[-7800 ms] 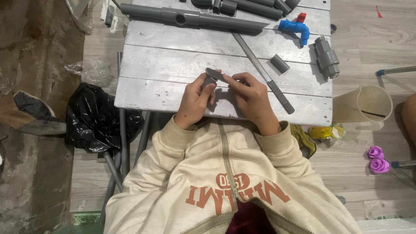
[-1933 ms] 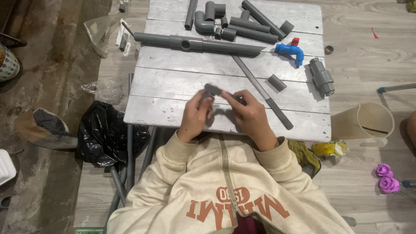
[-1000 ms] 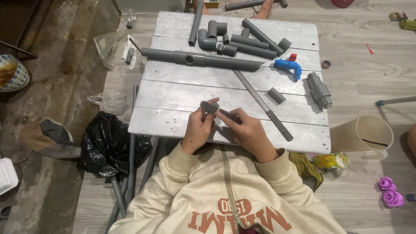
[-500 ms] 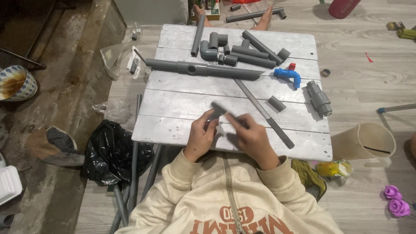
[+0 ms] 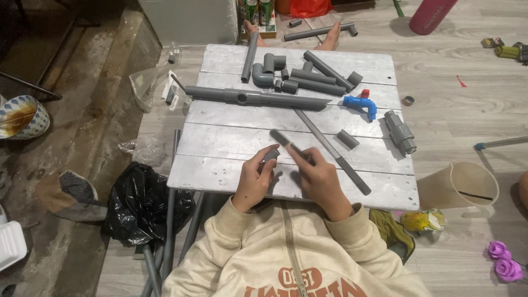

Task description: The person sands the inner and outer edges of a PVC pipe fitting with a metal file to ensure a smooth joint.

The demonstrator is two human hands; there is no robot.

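Observation:
I sit at a small white plank table. My left hand pinches a small grey pipe fitting just above the table's near edge. My right hand holds a short grey pipe piece by its lower end, and the piece points up and to the left. The pipe piece and the fitting sit close together but look apart. Beside my right hand a long thin grey pipe lies diagonally on the table.
On the table lie a long pipe with a tee, a cluster of elbows and pipes, a blue tap, a grey coupling and a short stub. A black bag and beige bucket flank it.
The view has pulled back and shows more of the table's far side. My hands have drawn slightly apart, the pipe piece in the right and the fitting in the left.

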